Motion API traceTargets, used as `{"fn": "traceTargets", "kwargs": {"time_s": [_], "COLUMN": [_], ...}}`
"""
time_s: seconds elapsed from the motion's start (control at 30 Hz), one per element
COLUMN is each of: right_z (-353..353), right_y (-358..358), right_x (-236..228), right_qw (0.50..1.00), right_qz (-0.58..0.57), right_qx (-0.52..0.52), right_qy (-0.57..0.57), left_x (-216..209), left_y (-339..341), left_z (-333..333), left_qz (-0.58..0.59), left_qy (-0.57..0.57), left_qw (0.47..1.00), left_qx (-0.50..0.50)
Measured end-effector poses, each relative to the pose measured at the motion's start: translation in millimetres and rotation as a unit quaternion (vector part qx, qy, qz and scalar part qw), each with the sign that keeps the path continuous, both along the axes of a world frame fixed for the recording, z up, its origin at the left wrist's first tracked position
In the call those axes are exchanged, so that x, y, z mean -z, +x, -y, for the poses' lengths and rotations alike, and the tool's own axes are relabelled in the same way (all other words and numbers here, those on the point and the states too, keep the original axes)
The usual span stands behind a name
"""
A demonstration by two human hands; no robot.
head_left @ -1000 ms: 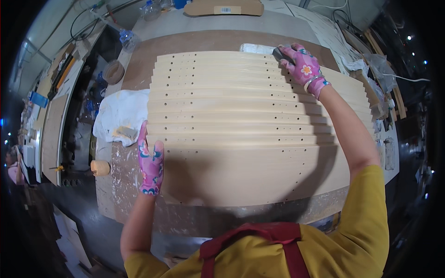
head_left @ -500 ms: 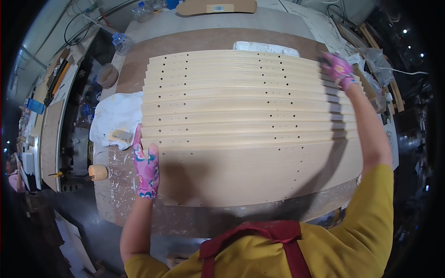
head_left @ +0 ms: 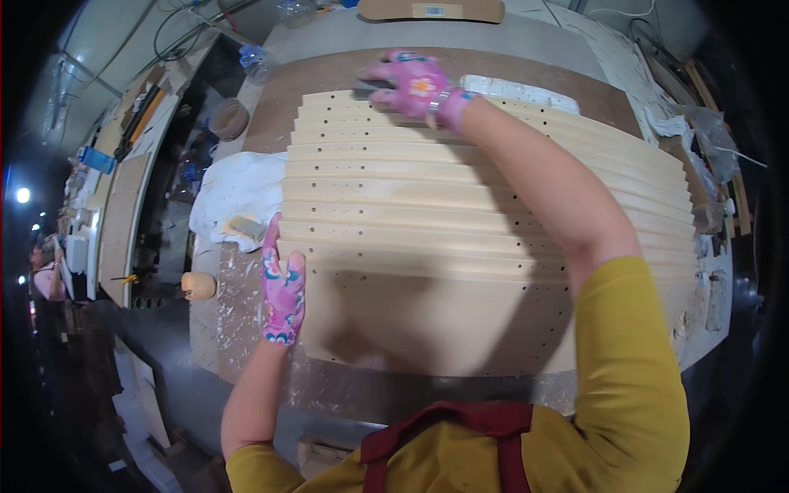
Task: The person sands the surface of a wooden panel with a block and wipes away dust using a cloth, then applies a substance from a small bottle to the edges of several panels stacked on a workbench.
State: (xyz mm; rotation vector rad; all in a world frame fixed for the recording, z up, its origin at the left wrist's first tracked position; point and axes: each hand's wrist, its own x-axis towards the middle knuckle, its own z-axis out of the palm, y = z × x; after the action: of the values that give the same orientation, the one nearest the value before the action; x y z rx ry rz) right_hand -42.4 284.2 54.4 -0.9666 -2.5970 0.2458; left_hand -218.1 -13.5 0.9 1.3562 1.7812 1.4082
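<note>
Pale wooden boards with drilled holes lie overlapped like steps across the table. My right hand, in a pink flowered glove, is at the far left part of the stack. It is closed on a small dark grey pad, mostly hidden by the fingers, so its exact kind is unclear. My left hand, gloved alike, rests along the boards' left edge near the front. Its fingers are stretched out and the thumb is apart; I see nothing held in it.
Left of the boards lie a white cloth with a stained block and a tan cup-like piece. A round tub and plastic bottle stand farther back. A white wrapped bar lies behind the stack.
My right hand has swept with the grey pad from the far right end of the boards to the far left. My left hand stays at the left edge. The view has shifted slightly.
</note>
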Motion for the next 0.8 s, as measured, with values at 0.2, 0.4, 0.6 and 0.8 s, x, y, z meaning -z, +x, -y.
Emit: {"fn": "traceTargets", "kwargs": {"time_s": [0.2, 0.4, 0.6, 0.8], "right_z": [6.1, 9.0, 71.9, 71.5], "right_y": [44.5, 372.2, 385.3, 135.2], "right_x": [3.5, -13.5, -56.6, -13.4], "right_qw": [0.999, 0.978, 0.968, 0.995], "right_qz": [0.004, 0.036, 0.056, -0.058], "right_qx": [-0.044, 0.204, 0.245, -0.061], "right_qy": [0.008, 0.007, 0.000, 0.046], "left_x": [18.5, 11.0, 19.5, 17.5], "left_y": [-11.3, -1.9, -12.4, -9.0], "left_z": [3.0, -1.8, 0.2, -1.5], "left_qz": [-0.024, 0.056, 0.066, -0.003], "left_qy": [0.031, 0.043, 0.047, 0.050], "left_qw": [0.999, 0.997, 0.996, 0.999], "left_qx": [0.015, 0.034, 0.025, 0.007]}}
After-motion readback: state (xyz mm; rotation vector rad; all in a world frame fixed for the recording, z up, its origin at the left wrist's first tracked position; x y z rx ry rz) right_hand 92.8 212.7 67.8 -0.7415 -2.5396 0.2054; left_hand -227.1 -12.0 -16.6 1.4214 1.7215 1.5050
